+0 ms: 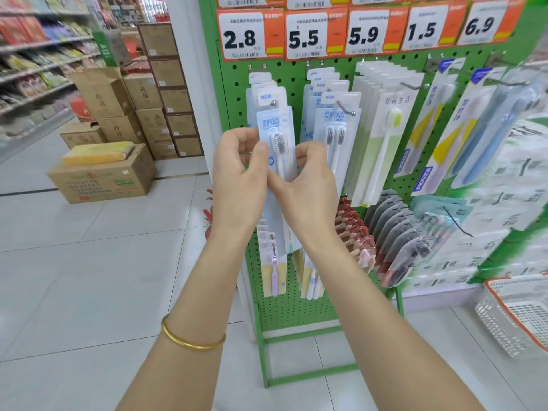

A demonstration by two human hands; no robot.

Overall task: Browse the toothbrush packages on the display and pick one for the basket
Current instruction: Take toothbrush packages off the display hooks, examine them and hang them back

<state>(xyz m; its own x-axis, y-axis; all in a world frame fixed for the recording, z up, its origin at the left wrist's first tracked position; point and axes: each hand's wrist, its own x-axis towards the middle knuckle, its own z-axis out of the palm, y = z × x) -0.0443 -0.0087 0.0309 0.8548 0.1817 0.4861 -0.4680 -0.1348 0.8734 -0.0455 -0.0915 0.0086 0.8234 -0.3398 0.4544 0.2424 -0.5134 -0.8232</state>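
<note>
As I stand at the left edge of the green perforated-metal pegboard display, my left hand and right hand each pinch a side edge of a pale blue card-and-clear-plastic blister package holding one grey-bristled toothbrush, held under the 2.8 price tag. The pack looks light, thin, slightly bendy and probably slick. Its stiffer card margins therefore seem the surest hold for moving it to the white plastic mesh basket with an orange rim beside the display's lower right corner.
</note>
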